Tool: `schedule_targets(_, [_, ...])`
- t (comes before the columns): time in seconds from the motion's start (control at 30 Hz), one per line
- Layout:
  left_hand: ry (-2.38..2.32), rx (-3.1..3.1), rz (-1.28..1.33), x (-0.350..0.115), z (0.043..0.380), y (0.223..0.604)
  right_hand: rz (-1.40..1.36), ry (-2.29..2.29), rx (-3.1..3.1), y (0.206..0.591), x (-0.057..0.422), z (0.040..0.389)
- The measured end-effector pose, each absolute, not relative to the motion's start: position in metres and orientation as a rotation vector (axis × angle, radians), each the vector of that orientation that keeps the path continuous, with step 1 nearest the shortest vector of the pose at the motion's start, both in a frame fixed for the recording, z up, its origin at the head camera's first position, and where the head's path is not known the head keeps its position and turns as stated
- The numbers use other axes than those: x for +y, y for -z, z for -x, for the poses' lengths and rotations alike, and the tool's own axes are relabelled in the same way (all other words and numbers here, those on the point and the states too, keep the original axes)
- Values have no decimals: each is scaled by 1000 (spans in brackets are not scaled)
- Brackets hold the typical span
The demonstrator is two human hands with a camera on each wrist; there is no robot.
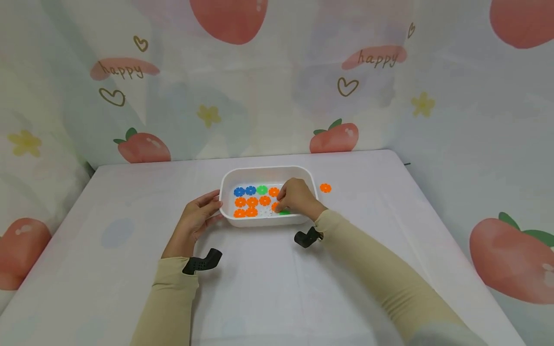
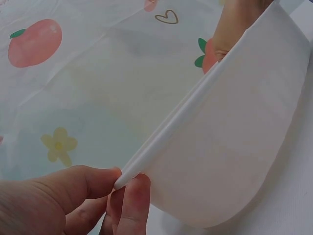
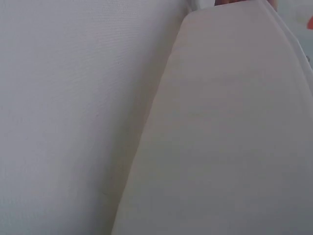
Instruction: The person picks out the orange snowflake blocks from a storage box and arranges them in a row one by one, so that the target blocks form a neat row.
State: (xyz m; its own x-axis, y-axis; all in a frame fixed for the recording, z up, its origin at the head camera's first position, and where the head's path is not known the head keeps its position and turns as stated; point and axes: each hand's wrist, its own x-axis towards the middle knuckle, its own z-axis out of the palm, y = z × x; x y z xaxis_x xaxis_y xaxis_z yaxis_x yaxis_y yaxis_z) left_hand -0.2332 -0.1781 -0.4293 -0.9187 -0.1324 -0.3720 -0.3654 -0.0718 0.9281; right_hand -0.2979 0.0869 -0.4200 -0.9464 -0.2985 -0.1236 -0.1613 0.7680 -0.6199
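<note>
A white plastic tray (image 1: 264, 222) stands on the table, with notched plastic discs laid in rows inside. Two blue discs (image 1: 239, 191) and a green disc (image 1: 261, 190) are in the far row; several orange discs (image 1: 240, 202) lie beside and below them. At the tray's left end, my left hand (image 1: 196, 218) pinches the rim, thumb and fingers on either side in the left wrist view. My right hand (image 1: 298, 198) reaches inside the tray's right part and pinches an orange disc (image 1: 274, 206) at the fingertips. Another green disc (image 1: 284, 212) shows partly below that hand.
One orange disc (image 1: 325, 188) lies outside the tray, just beyond its right end. A white cloth covers the table (image 1: 268, 288). Behind rises a printed fabric backdrop (image 1: 268, 96). The right wrist view mostly shows the tray's outer wall (image 3: 215, 127).
</note>
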Motion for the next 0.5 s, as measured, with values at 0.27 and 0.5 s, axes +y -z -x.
schedule_targets(0.27, [-2128,2014,558,-179,234,429,358,950,2730,421,87,300])
schedule_targets(0.5, [-2131,2009,551,-178,235,430,305,931,2706,422,87,302])
